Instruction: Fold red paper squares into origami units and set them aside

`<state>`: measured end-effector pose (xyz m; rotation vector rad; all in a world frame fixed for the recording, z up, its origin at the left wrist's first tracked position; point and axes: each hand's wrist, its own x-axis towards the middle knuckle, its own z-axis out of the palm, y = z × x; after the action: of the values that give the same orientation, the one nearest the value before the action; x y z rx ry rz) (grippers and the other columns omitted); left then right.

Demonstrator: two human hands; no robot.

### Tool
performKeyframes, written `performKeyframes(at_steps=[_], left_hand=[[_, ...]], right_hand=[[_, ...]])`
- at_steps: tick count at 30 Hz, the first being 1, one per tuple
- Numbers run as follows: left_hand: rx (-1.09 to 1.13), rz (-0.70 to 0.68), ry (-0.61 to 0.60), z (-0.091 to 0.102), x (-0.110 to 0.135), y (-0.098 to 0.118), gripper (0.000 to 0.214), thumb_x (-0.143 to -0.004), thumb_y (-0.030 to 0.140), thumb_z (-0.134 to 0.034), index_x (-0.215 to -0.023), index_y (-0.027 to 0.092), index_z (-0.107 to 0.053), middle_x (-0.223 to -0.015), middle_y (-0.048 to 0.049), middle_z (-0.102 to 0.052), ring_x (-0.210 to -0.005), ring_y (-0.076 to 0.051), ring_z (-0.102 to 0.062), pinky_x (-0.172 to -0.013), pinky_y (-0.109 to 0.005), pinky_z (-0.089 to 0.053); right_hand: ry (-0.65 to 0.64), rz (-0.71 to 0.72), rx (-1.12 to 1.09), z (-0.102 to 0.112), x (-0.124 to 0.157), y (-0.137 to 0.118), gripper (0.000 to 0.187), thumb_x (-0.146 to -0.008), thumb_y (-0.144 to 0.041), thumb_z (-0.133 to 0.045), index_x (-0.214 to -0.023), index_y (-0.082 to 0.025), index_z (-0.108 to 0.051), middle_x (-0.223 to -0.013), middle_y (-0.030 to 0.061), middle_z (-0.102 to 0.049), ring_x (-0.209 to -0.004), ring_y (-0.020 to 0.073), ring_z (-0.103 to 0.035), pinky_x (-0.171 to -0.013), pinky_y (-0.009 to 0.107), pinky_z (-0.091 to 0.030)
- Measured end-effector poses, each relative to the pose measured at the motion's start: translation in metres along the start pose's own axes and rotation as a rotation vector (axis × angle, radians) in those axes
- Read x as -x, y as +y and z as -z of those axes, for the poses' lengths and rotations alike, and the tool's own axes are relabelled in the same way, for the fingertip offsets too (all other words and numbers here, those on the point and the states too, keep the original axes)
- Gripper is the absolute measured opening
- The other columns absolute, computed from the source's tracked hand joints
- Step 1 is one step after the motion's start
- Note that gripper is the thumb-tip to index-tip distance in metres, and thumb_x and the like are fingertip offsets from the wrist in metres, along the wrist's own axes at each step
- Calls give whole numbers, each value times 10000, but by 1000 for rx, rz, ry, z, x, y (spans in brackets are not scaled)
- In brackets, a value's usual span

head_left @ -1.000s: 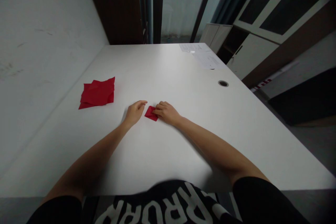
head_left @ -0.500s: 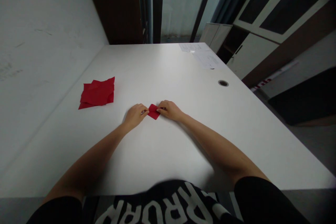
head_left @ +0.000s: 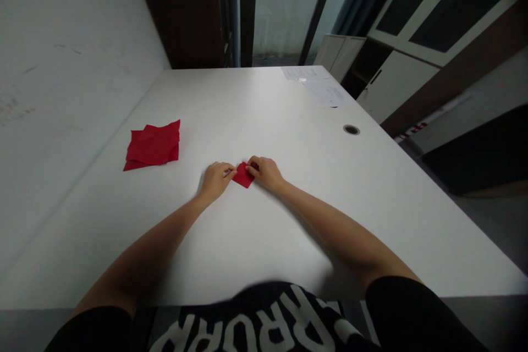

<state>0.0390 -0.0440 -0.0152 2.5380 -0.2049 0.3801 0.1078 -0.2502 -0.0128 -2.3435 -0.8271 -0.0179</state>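
Observation:
A small folded red paper [head_left: 243,176] lies on the white table [head_left: 264,231] in front of me. My left hand [head_left: 216,179] pinches its left edge with curled fingers. My right hand [head_left: 266,171] is closed on its right upper corner, fingertips pressed onto the paper. The two hands almost meet over the piece, and the fingers hide part of it.
A loose stack of red paper sheets [head_left: 153,146] lies to the left near the wall. White printed sheets [head_left: 324,88] lie at the far right corner. A round cable hole [head_left: 351,130] sits toward the right edge. Cabinets [head_left: 396,85] stand beyond the table's right side.
My left hand has moved right from beside the small red paper and closed on its left edge. My right hand has drawn in slightly and keeps its hold.

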Motion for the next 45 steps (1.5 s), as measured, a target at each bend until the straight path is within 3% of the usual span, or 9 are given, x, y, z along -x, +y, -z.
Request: performKeyframes(at_steps=[11, 15, 20, 23, 28, 33, 41, 45], left_hand=[[-28, -14, -15, -5, 2, 9, 155, -886, 249, -682, -1040, 249, -694, -1009, -28, -744, -929, -224, -639, -883, -384, -476], [-58, -76, -40, -6, 3, 11, 119, -885, 252, -687, -1003, 236, -685, -1030, -33, -724, -953, -229, -608, -887, -388, -460], [-54, -51, -50, -4, 2, 9, 61, -919, 238, -634, -935, 228, -692, -987, -33, -713, -909, -217, -595, -856, -371, -460], [-68, -32, -53, -4, 2, 7, 77, -920, 239, -631, -956, 231, -698, -973, -39, -703, -908, -218, -593, -859, -372, -461], [-67, -14, -25, -10, 2, 2, 279, -904, 231, -650, -1182, 230, -673, -960, -47, -689, -917, -226, -592, -883, -381, -466], [-58, -20, -11, -9, 2, 1, 227, -942, 277, -596, -1133, 240, -714, -1045, -62, -702, -997, -231, -606, -928, -386, -472], [96, 53, -9, -5, 3, 10, 276, -988, 309, -519, -1168, 256, -722, -1133, -44, -759, -989, -222, -688, -909, -376, -531], [221, 119, 57, -5, 4, 10, 245, -974, 299, -548, -1109, 257, -748, -1099, -32, -774, -943, -202, -720, -857, -337, -561]], right_hand=[[8, 15, 214, -10, -1, -1, 133, -986, -290, -571, -984, -211, -678, -975, 61, -647, -912, 187, -566, -764, 278, -394], [48, -29, 280, -8, -2, -2, 157, -973, -359, -600, -998, -221, -671, -1004, 71, -639, -978, 218, -535, -773, 296, -402], [50, -75, 290, -5, 1, -4, 178, -977, -367, -590, -969, -207, -667, -1009, 83, -633, -978, 220, -528, -826, 312, -410], [35, -110, 239, -5, 4, -5, 143, -943, -331, -634, -962, -195, -676, -1020, 87, -639, -981, 214, -541, -851, 312, -410], [45, -165, 34, -5, 6, -5, 94, -911, -259, -621, -866, -184, -658, -895, 54, -680, -815, 169, -574, -747, 282, -396], [63, -165, -261, -8, 9, -8, 106, -923, -271, -560, -886, -194, -623, -760, -12, -675, -650, 123, -545, -644, 245, -379], [141, -63, -410, -15, 11, -11, 140, -924, -320, -545, -882, -195, -590, -750, -19, -609, -667, 125, -519, -644, 246, -408], [181, -32, -456, -15, 11, -16, 144, -913, -320, -564, -851, -192, -587, -873, 18, -611, -759, 133, -565, -701, 259, -470]])
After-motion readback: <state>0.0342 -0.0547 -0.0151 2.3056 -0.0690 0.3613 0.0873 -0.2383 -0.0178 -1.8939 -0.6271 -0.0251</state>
